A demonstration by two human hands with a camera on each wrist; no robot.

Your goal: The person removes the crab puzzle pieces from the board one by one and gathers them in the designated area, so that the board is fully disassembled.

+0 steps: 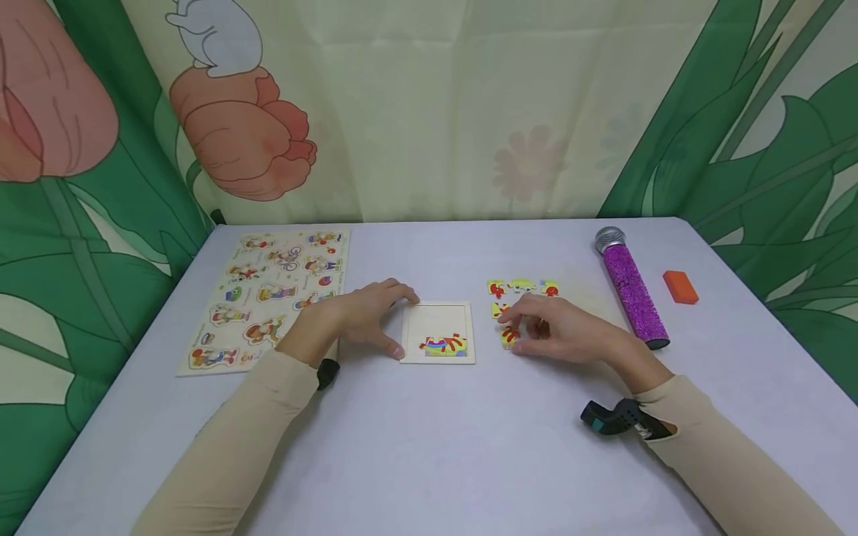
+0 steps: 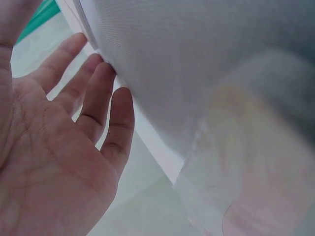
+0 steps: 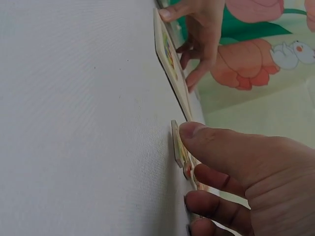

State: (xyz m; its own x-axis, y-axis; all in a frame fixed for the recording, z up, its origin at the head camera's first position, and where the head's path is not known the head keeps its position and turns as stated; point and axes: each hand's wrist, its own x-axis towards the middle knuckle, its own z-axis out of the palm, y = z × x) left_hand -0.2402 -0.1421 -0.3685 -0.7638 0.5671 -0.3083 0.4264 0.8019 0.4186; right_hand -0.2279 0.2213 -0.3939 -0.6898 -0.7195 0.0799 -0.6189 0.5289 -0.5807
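A small square wooden puzzle tray (image 1: 436, 320) lies flat on the table, with colourful puzzle pieces (image 1: 445, 345) set along its lower part. My left hand (image 1: 365, 316) is at the tray's left side, thumb by the near corner and fingertips by the far one. To the right of the tray, several loose yellow and red puzzle pieces (image 1: 523, 286) lie in a group. Over the nearest of them is my right hand (image 1: 563, 327), fingers bent. In the right wrist view its thumb (image 3: 211, 142) touches or nearly touches a piece (image 3: 177, 147) on the table.
A large board of printed figures (image 1: 261, 298) lies at the left, partly under the left forearm. Beyond the right hand lie a purple glittery microphone (image 1: 633, 290) and an orange block (image 1: 680, 286). A patterned curtain (image 1: 456, 112) hangs behind the white table (image 1: 429, 447).
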